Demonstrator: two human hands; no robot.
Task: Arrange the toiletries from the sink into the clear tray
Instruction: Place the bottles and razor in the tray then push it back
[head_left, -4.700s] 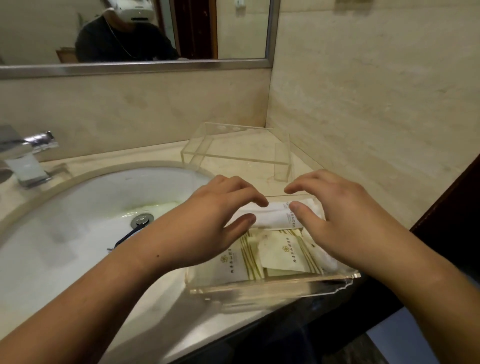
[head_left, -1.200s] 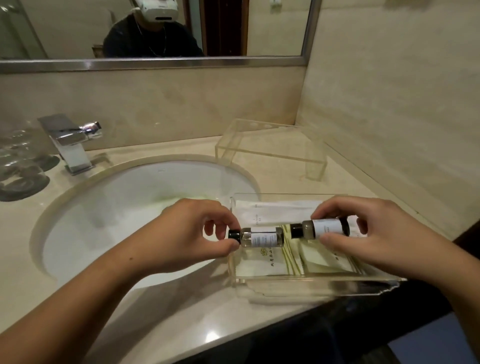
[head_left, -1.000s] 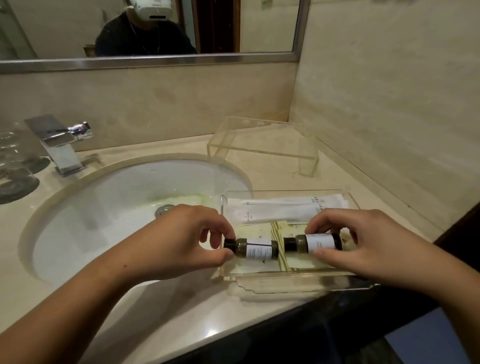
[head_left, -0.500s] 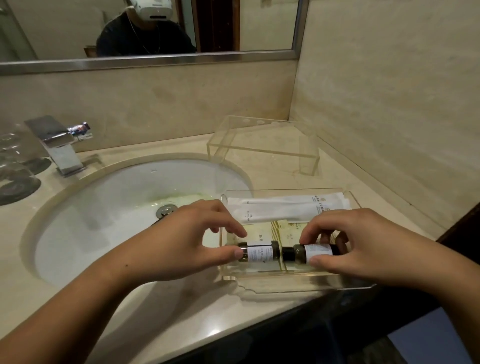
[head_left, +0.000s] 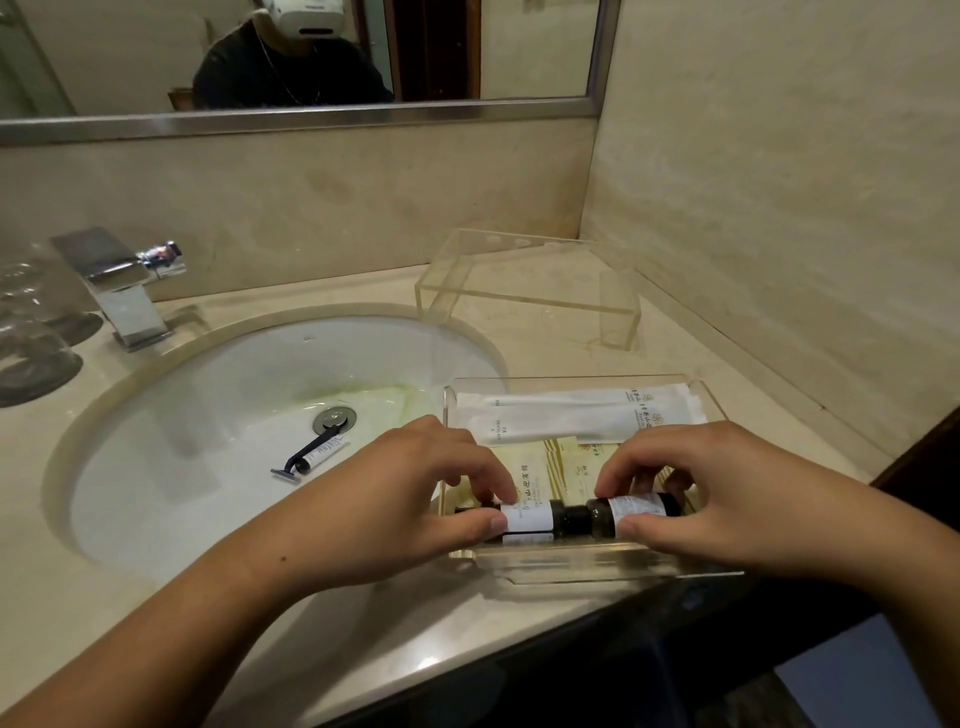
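Observation:
The clear tray (head_left: 717, 410) sits on the counter right of the sink basin (head_left: 218, 395). Inside lie white sachets (head_left: 576, 415) at the back and cream packets (head_left: 545, 470) in the middle. Two small dark bottles lie end to end along the tray's front wall. My left hand (head_left: 410, 499) pinches the left bottle (head_left: 530, 517). My right hand (head_left: 711, 499) pinches the right bottle (head_left: 631, 512). A dark razor (head_left: 306, 457) and a small white tube (head_left: 324, 453) lie in the basin near the drain (head_left: 335, 418).
A clear acrylic stand (head_left: 530, 291) stands at the back right by the wall corner. A chrome faucet (head_left: 122, 286) is at the back left, with glassware (head_left: 31, 332) beside it. The counter's front edge drops off just below the tray.
Both hands have lowered the two bottles from above the tray down against its front wall. Earlier, they were arranging the sachets.

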